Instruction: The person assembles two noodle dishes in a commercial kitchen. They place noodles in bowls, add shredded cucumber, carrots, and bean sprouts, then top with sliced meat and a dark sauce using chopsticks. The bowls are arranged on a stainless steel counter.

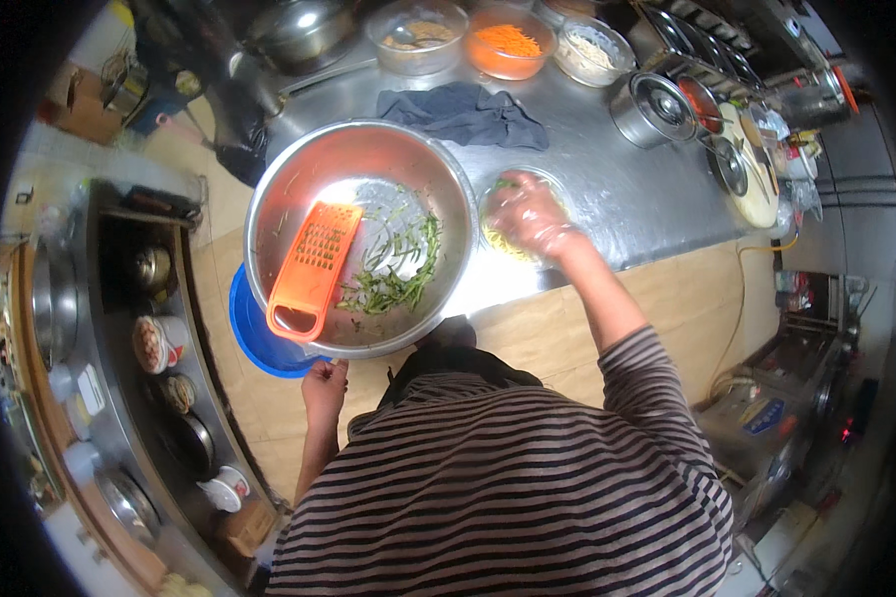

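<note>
A large stainless steel mixing bowl [455, 254] holds an orange grater [309, 269] and a loose heap of green vegetable shreds [400, 274]. At the bowl's near rim is my left hand [324, 388], its fingers closed on the edge. My right hand [533, 214], in a clear plastic glove, is over a round clear bowl [485, 214] to the right. Yellowish-green shreds [508, 245] show under that hand, and some green is near its fingertips. Motion blur and the glove hide how its fingers are bent.
A dark cloth [468, 114] lies behind the bowls on the steel table [607, 199]. Farther back stand a bowl of orange shreds [508, 48], a bowl of pale shreds [587, 55] and a lidded pot [655, 109]. A blue basin [252, 328] is below the mixing bowl; shelves [159, 438] are left.
</note>
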`<state>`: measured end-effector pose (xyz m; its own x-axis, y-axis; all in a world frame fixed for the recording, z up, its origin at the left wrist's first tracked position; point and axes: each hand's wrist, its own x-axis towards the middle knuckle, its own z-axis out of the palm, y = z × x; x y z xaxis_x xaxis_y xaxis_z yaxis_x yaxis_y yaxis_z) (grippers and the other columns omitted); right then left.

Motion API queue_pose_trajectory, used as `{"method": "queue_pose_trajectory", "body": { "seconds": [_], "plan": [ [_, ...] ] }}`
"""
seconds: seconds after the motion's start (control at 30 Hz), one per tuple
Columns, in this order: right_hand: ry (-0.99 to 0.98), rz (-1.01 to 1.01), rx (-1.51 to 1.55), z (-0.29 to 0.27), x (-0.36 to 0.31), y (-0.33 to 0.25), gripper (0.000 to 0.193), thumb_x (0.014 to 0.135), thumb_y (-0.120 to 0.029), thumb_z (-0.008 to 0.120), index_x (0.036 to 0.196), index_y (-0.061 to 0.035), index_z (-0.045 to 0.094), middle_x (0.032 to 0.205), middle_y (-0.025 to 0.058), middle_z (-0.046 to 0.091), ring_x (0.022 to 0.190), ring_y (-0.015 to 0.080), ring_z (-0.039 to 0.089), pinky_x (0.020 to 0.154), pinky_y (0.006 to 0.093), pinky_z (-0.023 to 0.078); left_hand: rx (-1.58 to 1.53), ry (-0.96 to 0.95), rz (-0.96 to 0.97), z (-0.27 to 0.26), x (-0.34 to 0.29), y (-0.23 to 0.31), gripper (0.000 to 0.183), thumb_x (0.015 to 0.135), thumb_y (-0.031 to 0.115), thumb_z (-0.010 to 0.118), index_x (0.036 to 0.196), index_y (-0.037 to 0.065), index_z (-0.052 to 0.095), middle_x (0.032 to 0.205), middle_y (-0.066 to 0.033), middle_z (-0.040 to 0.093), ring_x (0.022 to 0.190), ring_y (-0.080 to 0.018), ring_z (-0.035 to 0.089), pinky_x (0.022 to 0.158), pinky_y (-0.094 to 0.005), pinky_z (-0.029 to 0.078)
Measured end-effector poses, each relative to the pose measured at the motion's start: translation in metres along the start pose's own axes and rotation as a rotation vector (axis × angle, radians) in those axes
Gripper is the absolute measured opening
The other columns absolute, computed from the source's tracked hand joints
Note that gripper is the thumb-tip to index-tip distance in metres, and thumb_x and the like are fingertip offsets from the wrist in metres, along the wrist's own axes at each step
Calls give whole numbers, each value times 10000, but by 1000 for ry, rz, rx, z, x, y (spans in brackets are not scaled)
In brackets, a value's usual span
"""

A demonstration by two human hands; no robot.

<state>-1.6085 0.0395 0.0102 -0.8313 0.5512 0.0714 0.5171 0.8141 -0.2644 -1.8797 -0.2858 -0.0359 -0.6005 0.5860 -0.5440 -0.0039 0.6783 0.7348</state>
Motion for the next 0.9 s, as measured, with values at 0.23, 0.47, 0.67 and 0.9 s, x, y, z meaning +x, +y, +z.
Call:
{"method": "queue_pose_trajectory", "body": {
  "seconds": [0.23,0.47,0.67,0.9],
  "plan": [
    [126,1,97,-14,-25,6,220,659,-128,638,877,-155,648,1096,-6,549,1131,265,402,958,419,303,107,-62,5,4,2,-6,315,764,249,644,602,17,506,526,-49,539,480,-95,478,484,-243,396],
    [141,289,284,-6,-40,17,411,719,-66,585,1119,-149,538,1226,86,469,1151,292,410,948,396,349,286,-178,32,8,-4,4,295,744,252,646,656,-14,555,567,-90,558,516,-143,510,514,-278,413],
    [211,278,99,-9,-46,16,457,711,-25,544,1152,-140,517,1255,93,443,1149,287,418,963,374,340,515,-393,64,25,-4,12,356,739,339,613,734,-16,587,697,-171,600,649,-293,585,605,-351,445],
    [147,121,4,-9,-31,5,448,650,-69,609,1087,-160,569,1200,53,485,1199,272,351,1005,429,265,541,-473,126,60,-16,42,342,756,320,603,763,-22,606,710,-169,607,657,-269,591,604,-341,451]
  ]
}}
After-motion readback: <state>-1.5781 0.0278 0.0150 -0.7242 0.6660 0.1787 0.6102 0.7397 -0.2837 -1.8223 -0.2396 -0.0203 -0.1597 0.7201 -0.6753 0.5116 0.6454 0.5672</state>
